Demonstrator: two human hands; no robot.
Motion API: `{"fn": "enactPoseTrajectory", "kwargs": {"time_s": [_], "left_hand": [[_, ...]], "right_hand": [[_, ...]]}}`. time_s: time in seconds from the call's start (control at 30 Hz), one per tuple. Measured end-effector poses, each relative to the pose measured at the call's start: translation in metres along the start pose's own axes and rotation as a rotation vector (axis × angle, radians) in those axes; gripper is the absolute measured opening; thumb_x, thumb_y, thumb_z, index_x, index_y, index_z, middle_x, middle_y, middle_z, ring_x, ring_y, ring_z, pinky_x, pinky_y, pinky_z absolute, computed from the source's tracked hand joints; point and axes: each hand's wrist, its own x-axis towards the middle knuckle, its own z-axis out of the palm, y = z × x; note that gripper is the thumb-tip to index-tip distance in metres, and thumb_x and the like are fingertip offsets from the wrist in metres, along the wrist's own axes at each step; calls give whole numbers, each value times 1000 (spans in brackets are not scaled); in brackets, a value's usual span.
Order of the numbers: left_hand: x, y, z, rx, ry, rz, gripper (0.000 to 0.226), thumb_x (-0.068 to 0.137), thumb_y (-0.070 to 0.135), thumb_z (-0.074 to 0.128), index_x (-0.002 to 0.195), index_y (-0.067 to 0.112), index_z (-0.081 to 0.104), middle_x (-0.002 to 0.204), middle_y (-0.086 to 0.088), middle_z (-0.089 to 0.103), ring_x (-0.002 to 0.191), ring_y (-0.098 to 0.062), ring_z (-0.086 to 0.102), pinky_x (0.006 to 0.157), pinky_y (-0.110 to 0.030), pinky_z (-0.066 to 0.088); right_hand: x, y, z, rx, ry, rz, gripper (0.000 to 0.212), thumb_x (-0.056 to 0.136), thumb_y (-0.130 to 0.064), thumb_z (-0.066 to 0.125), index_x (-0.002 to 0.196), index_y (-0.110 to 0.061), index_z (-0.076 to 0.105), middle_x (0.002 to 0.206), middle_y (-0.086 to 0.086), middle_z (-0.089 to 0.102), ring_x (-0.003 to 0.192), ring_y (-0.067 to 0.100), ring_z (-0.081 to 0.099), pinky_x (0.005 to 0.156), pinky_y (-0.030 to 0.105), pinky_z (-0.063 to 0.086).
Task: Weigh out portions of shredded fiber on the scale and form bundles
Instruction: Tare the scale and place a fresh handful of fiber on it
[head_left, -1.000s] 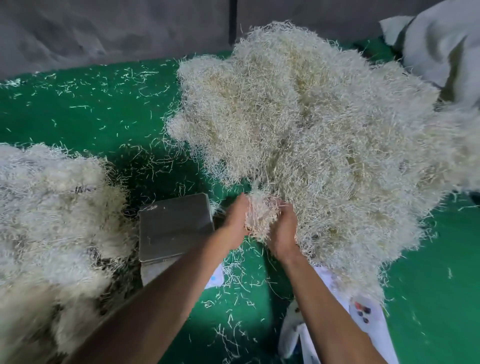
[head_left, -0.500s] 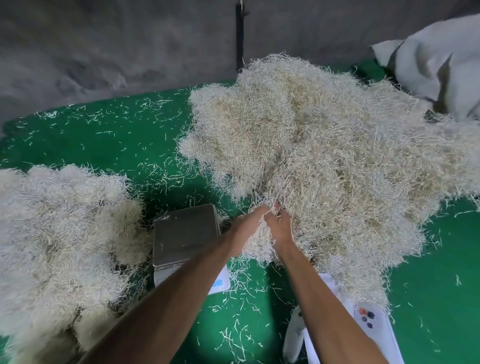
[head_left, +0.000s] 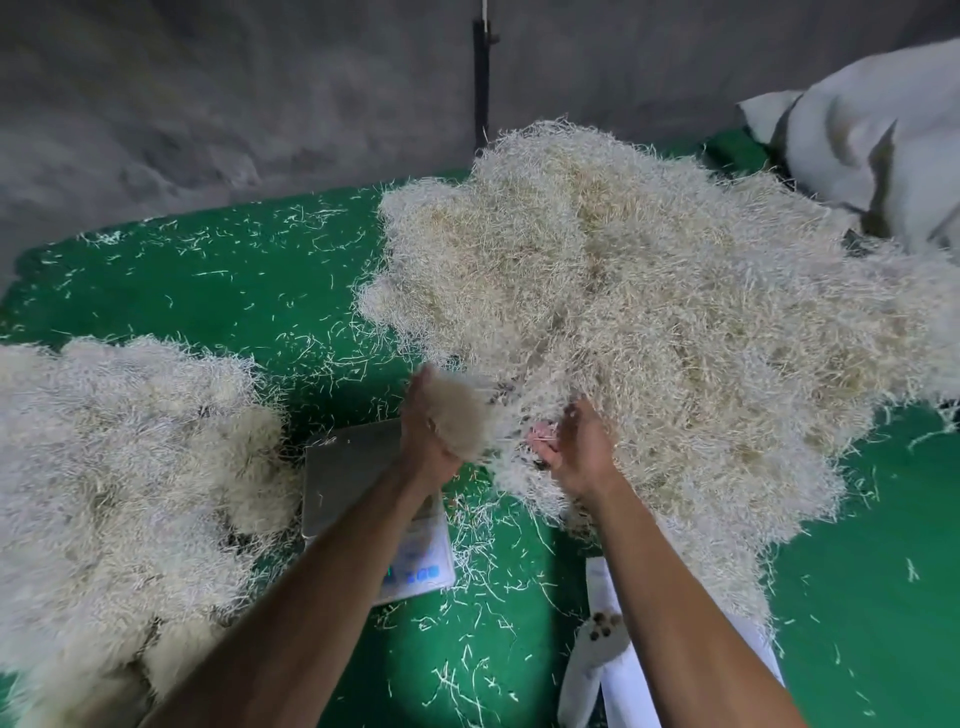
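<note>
Since half a second ago the hands have parted: then they were pressed together at the near edge of the big pile, and now the left hand (head_left: 434, 441) has lifted away to the left with a blurred clump of fiber (head_left: 465, 415) cupped in its palm, while the right hand (head_left: 574, 452) stays at the pile's edge.

At far left a second heap of shredded fiber (head_left: 124, 483) covers the green floor (head_left: 234, 280), its right edge just beside the scale (head_left: 358, 483). The scale's grey steel platform lies flat with no portion resting on it; the left forearm crosses over its near right part, and a pale front panel with a small blue display shows beyond the arm. The left hand hovers above the scale's far right corner, fingers curled up around the clump, which is too motion-blurred to show more.

To the right, the right hand is open, palm turned inward, fingers spread loosely among strands at the near left edge of the main pile (head_left: 649, 322); it clasps nothing that I can make out. That pile spreads from the middle to the right edge, reaching back to the grey wall (head_left: 208, 104), where a dark vertical pole (head_left: 481, 78) stands. Loose strands litter the floor between the heaps. A white sack (head_left: 872, 135) slumps at far right, and a white printed bag (head_left: 597, 670) lies near, under the right forearm.
</note>
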Motion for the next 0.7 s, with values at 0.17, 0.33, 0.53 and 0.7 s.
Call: {"fn": "enactPoseTrajectory", "kwargs": {"time_s": [0.17,0.33,0.53,0.7], "left_hand": [[-14,3,12,782,-221,-21,59,84,45,77,122,10,50,100,-8,62,77,-29,67,72,-47,63],[-15,11,-16,1241,-376,80,16,92,24,70,83,18,60,78,-1,57,64,-19,51,50,-17,45],[-23,36,-55,160,-46,27,10,94,20,57,97,24,66,96,1,67,78,-10,69,67,-27,57],[-10,41,-46,-194,67,-147,22,91,32,59,102,14,65,90,-7,74,76,-25,74,65,-42,63]], "right_hand": [[-18,2,46,-412,-104,-11,51,110,-36,30,133,5,49,118,27,58,114,37,59,114,56,42],[-18,-20,54,-255,-12,-30,49,106,-36,40,149,-10,42,117,7,53,106,29,55,105,55,49],[-26,-5,24,-501,41,-151,53,98,-71,39,104,-22,59,112,12,68,113,39,65,102,54,53],[-32,32,-4,-1653,-337,-77,90,80,-87,53,138,-18,58,142,7,60,126,30,60,115,50,38]]}}
